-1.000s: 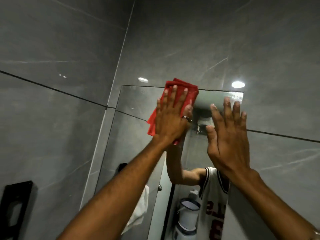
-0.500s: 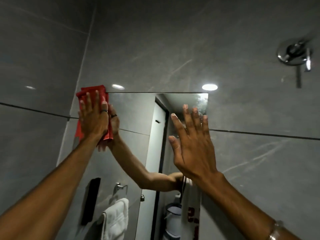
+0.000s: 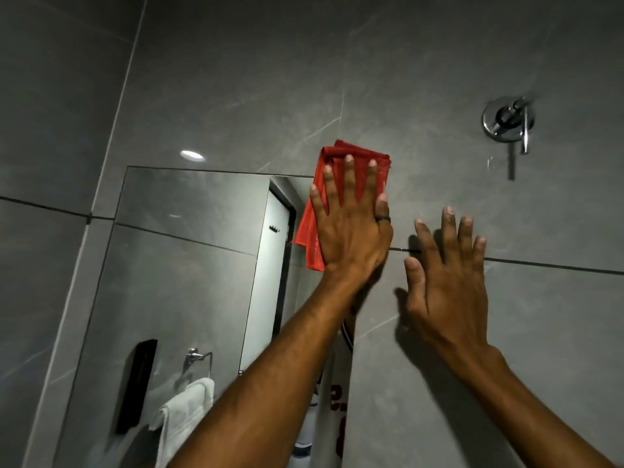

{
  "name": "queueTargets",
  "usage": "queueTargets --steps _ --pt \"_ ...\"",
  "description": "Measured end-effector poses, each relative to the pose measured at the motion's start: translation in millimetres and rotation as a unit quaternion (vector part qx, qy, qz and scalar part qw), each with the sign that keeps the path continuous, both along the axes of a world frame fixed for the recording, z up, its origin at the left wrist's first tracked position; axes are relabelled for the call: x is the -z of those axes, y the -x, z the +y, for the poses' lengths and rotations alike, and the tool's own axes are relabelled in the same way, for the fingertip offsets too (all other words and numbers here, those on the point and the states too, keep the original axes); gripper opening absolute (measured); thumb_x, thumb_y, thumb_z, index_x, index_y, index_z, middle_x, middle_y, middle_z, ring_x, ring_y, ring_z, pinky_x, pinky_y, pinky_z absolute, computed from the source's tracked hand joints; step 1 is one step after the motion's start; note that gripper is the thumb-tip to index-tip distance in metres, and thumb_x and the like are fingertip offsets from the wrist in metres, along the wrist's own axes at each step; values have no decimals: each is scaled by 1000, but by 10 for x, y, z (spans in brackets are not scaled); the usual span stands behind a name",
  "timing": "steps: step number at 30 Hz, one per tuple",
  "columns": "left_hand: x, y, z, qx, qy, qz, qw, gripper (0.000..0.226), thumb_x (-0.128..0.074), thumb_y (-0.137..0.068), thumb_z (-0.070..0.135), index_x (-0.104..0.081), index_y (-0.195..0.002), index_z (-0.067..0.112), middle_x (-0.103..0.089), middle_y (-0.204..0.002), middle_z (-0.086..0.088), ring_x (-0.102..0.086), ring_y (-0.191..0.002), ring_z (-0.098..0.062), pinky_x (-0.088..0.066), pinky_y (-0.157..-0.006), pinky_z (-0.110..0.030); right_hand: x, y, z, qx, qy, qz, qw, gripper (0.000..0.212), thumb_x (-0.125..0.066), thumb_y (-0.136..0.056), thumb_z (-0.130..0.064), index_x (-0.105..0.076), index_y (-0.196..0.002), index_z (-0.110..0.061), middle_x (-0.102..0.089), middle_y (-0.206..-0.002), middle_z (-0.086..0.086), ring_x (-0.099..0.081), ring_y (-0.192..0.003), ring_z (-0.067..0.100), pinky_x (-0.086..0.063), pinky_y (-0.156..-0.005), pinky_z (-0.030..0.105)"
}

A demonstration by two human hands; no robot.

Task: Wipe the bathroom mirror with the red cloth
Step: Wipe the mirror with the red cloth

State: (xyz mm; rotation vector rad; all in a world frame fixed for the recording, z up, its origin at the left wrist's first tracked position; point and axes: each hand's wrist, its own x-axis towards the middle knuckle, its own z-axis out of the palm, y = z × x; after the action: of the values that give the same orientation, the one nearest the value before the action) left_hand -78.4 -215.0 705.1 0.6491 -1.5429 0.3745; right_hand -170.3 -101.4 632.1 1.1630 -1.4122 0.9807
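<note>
Pressing folded red cloth (image 3: 351,184) flat under spread left hand (image 3: 351,228) at frameless wall mirror's (image 3: 189,265) top right corner; bracing open, empty right hand (image 3: 445,282) on grey tile wall (image 3: 422,79) for reach.

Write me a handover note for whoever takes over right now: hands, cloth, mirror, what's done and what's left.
Left hand: flat, fingers spread, pressing the red cloth at the mirror's top right corner; part of the cloth overlaps the grey wall tile beside it.
Right hand: open, holding nothing, flat against the tile right of the mirror, apparently as a brace.
Done: cannot tell from this view how much glass is already wiped; no obvious streaks show.
Left: probably work down from the top edge across the lower mirror, where the white towel is reflected. Keep clear of the chrome valve at upper right.
</note>
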Motion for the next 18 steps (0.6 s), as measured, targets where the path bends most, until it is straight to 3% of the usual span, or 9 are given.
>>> queueTargets --steps 5,8,14,18 --pt "349 33 50 -6 14 -24 1000 64 -17 -112 47 8 -165 24 16 -174 -6 17 -160 -30 3 -129 -60 135 18 22 -12 21 -10 1000 67 -23 -102 -48 -23 -162 -20 2 -173 6 16 -159 19 13 -129 39" --pt "934 14 89 -10 13 -35 999 66 -20 -111 47 9 -165 23 15 -174 -6 15 -161 -30 3 -130 -59 294 -50 19 -19 2 -21 1000 67 -25 -101 -46 -24 -162 -19 0 -173 8 11 -160 22 8 -130 43" --pt "2397 -21 -35 -54 14 -58 997 69 -35 -106 46 -10 -166 23 -5 -176 -6 -5 -162 -32 0 -128 -58 733 -165 37 -43 -32 -16 998 67 -25 -100 -48 -22 -161 -20 -1 -171 8 20 -158 11 15 -128 32" --pt "2714 -139 -110 -49 -6 -81 995 65 -29 -107 46 -12 -166 24 -7 -176 -5 -5 -163 -30 6 -130 -56 1036 -291 14 -64 -71 -18 995 65 -24 -100 -48 -19 -159 -22 -2 -171 8 20 -158 12 15 -128 32"
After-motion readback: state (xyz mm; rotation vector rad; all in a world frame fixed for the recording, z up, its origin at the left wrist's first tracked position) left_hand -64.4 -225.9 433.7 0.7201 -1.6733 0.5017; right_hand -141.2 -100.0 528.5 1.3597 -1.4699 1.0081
